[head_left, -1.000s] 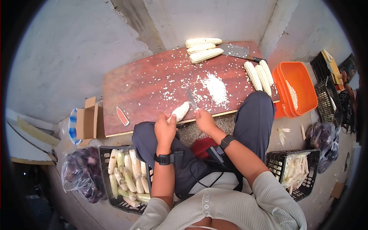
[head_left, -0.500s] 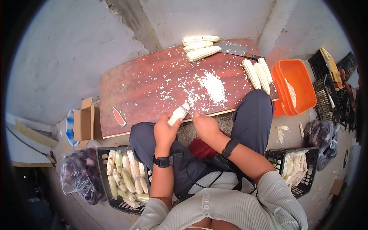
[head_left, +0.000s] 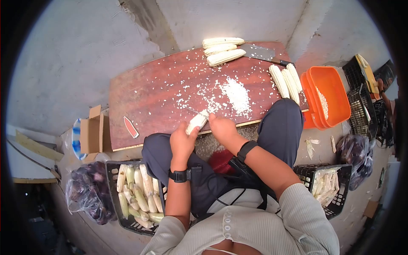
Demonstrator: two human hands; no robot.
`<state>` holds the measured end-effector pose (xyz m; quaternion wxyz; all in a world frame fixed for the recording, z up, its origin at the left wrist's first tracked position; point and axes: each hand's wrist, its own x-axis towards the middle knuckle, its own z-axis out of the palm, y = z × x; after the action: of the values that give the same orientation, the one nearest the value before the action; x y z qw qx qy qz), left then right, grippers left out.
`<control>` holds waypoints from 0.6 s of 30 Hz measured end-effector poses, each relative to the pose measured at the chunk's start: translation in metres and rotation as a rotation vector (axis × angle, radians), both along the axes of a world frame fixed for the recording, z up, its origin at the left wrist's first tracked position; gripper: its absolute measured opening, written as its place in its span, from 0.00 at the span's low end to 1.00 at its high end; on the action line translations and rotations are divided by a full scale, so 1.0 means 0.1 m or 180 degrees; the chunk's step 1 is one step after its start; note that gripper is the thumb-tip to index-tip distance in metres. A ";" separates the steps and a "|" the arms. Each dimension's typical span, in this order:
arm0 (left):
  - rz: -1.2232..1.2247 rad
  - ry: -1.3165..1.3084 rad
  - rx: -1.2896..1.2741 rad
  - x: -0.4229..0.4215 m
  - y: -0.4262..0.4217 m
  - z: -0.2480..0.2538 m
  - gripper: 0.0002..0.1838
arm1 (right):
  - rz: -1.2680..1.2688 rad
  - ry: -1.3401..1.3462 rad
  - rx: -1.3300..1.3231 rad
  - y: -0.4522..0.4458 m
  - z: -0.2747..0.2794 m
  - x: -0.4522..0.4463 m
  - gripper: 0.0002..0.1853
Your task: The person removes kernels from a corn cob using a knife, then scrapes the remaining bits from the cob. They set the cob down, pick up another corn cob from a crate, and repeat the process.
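My left hand [head_left: 183,140] is closed around the lower end of a pale corn cob [head_left: 197,122], which tilts up toward the board at its near edge. My right hand [head_left: 222,128] is closed on a knife, its thin blade [head_left: 191,110] lying across the cob's upper end; the handle is hidden in my fist. Loose white kernels [head_left: 236,97] form a pile on the reddish-brown board [head_left: 144,93], with more scattered around. Several whole cobs [head_left: 226,57] lie at the board's far edge beside a broad cleaver [head_left: 259,52].
More peeled cobs [head_left: 285,80] rest by an orange bin [head_left: 329,100] holding kernels. A black crate [head_left: 111,170] of corn stands at left, another crate [head_left: 346,180] with husks at right. A red-and-white pointed piece [head_left: 131,127] lies on the board. Dark-filled plastic bags [head_left: 90,191] flank the crates.
My right hand has shifted slightly left and up with the knife, toward the cob's upper end. My left hand keeps its hold on the cob, which sits almost where it was.
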<state>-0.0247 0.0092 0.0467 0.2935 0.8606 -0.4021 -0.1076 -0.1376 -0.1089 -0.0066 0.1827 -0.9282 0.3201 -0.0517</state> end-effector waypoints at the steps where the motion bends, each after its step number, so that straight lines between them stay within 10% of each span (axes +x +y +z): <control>1: 0.0032 -0.0045 0.0007 -0.02 0.00 0.00 0.19 | -0.0028 -0.0001 0.0159 -0.02 0.01 -0.01 0.08; 12: 0.0179 -0.0337 0.0085 -0.13 0.06 0.12 0.21 | -0.0869 -0.1270 0.1917 0.06 -0.05 -0.25 0.15; 18: 0.0324 -0.0083 0.0178 -0.11 0.02 0.18 0.21 | -0.0123 -0.0622 -0.0041 0.20 0.27 -0.47 0.10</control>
<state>-0.0356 0.0112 0.0647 0.2692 0.8891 -0.3584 -0.0925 -0.1845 -0.0885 0.0208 0.2060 -0.9135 0.3183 -0.1476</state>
